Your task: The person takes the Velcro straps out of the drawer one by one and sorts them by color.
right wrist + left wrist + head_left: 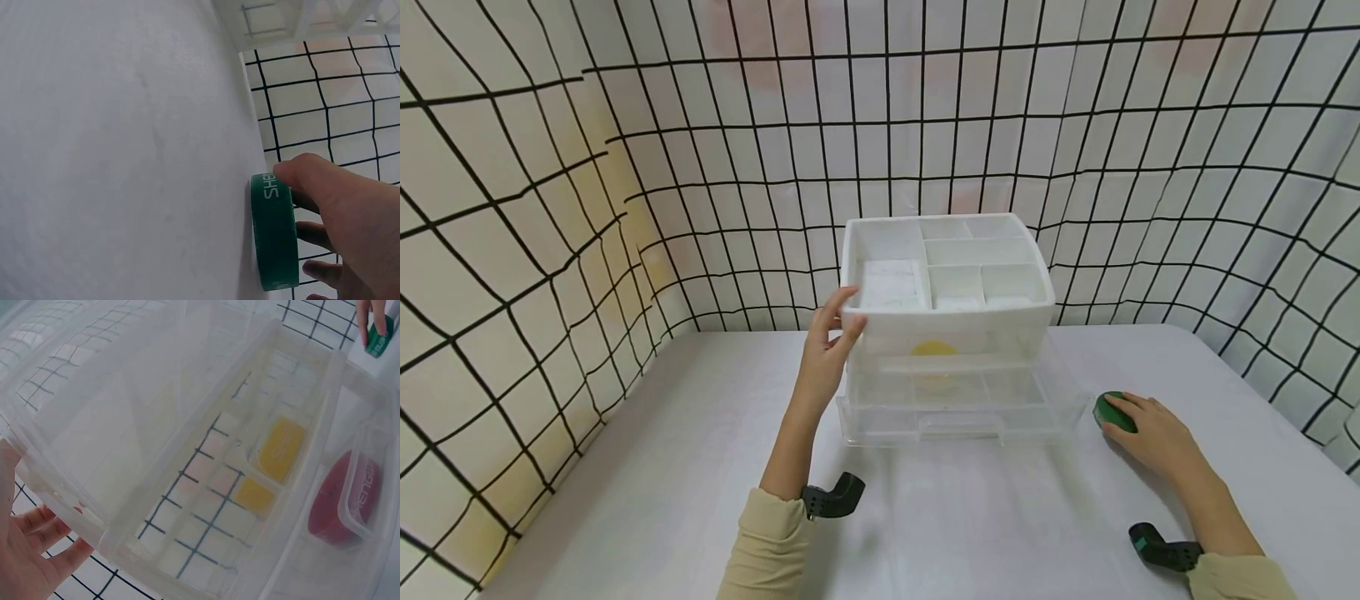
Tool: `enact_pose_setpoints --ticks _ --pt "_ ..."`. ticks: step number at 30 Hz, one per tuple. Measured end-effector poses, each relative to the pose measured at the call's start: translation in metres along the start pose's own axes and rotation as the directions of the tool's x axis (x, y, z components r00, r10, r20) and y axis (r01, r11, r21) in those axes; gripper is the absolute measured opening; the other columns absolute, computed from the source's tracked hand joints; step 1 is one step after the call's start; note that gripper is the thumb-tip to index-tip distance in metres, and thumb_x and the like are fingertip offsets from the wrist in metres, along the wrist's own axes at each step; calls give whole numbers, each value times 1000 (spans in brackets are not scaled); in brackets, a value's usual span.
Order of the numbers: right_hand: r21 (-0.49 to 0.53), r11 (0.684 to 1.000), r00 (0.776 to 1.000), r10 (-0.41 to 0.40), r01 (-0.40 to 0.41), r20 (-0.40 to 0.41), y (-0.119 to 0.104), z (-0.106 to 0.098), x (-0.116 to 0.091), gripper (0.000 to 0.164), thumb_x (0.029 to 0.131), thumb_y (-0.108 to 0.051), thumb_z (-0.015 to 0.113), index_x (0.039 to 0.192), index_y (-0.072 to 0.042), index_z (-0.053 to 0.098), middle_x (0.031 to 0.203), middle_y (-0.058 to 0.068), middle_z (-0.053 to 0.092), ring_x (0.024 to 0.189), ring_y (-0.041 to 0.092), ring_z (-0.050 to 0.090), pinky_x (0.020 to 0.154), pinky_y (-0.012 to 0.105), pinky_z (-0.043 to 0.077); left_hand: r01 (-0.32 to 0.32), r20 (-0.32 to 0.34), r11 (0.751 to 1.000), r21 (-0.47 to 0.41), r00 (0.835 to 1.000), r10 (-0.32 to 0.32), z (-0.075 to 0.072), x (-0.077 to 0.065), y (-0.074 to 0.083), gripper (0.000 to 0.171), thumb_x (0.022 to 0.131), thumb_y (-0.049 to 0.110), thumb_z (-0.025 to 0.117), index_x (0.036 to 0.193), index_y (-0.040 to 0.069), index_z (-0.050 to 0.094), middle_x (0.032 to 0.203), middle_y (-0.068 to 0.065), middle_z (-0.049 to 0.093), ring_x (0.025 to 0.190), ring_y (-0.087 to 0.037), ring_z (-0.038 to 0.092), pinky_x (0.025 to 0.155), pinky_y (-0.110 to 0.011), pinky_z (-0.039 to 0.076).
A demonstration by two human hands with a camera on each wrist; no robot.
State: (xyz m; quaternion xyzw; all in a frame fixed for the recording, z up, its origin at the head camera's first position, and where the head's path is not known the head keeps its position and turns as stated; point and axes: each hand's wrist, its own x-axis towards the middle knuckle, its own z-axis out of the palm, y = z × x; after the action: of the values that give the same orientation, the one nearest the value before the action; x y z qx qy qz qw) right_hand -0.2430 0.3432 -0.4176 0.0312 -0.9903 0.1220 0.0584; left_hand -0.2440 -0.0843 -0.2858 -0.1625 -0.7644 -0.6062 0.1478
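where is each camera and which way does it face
Head: on the head, looking forward and down at the drawer box; left grip, right grip and both forearms show.
Left wrist: on that wrist, looking at the box and the red piece; left grip at lower left, right grip's fingers at top right.
Right wrist: on that wrist, looking at the table and green roll; right grip at right.
Shared: head and left wrist both show both grips.

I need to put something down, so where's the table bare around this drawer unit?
Left of the drawer unit, past the left hand, the table is bare to the black grid; so is the near strip between the sleeves. Crowded: the unit's right side, where the right hand holds the green tape roll.
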Motion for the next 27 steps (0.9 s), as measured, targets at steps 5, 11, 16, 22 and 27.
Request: enact_pose_setpoints --ticks 5,11,16,22,27 --pt "12 999 999 -35 35 -14 -9 -6 0 55 88 -35 53 127 3 45 128 34 41 114 52 36 90 68 26 3 4 1000 -11 1000 -3 0 2 -3 43 94 23 50 135 17 40 124 -14 40 101 -16 41 81 -26 40" --pt "77 994 994 -77 83 -77 -24 -17 -1 53 91 -38 49 130 -1 45 128 30 45 113 49 42 90 65 28 5 5 1000 -5 1000 -5 0 2 -3 44 94 23 50 136 16 40 122 -14 39 101 -16 40 80 -26 40" --pt "68 992 978 -94 108 -188 -41 -28 -1 45 92 -31 50 129 -6 47 127 27 48 113 49 43 88 63 32 0 5 1000 4 1000 0 -1 0 -1 43 94 22 49 136 16 40 122 -14 39 102 -17 40 82 -30 41" --pt "67 980 891 -142 189 -431 -65 -38 -3 38 91 -26 53 125 -10 52 125 21 53 112 43 46 92 60 31 2 -10 1000 2 1000 -2 -2 -1 0 42 94 22 50 135 17 41 124 -14 39 103 -19 40 87 -35 42" --pt "112 962 773 -127 248 -622 -87 -47 -10 36 90 -22 53 125 -14 55 122 17 57 111 38 49 97 56 32 9 -1 1000 0 1000 -9 -1 0 -1 43 94 22 50 135 17 40 124 -13 39 103 -17 40 85 -32 42"
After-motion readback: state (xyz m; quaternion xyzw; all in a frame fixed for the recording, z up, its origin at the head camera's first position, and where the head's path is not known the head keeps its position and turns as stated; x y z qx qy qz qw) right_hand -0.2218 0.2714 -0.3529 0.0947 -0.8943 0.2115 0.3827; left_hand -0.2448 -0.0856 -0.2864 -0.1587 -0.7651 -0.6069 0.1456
